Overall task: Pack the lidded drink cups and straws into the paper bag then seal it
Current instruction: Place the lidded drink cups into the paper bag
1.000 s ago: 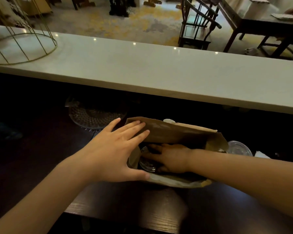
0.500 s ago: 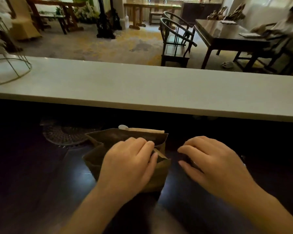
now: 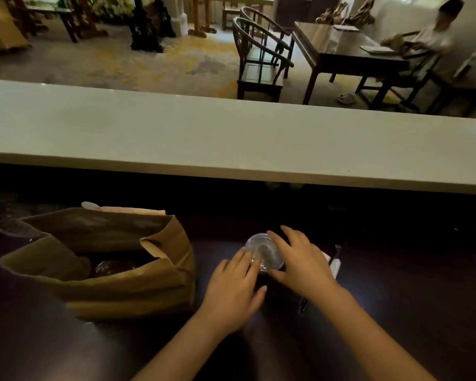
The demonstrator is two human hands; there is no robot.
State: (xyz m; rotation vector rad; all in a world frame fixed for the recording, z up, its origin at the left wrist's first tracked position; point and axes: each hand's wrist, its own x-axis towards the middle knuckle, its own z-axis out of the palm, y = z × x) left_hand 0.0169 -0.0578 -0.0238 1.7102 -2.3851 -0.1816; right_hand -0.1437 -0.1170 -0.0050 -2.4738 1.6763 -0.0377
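Clear plastic shows between the two hands: the domed lid of a drink cup [image 3: 264, 253] standing on the dark work surface [image 3: 368, 312]. The left hand [image 3: 232, 287] lies against the cup's near left side, fingers spread and reaching up to the lid's edge. The right hand [image 3: 300, 259] curves round the far right side, fingertips over the rim. Both hands are loosely open and cupped about it; whether they press firmly yet I cannot tell. Two hands on one cup suggests care to lift it upright so the lid stays put.

Just to the left stands the brown paper bag [image 3: 116, 287], mouth wide open and unsealed, its near wall sagging. Inside, another clear lid [image 3: 113, 266] glints in the dark, so one cup seems already packed. A pale strip, perhaps a straw wrapper [image 3: 90, 205], pokes up behind the bag's far edge. Right of the hands lies a white paper item [image 3: 334, 266], too dim to name. Beyond runs the pale counter [image 3: 231, 138].
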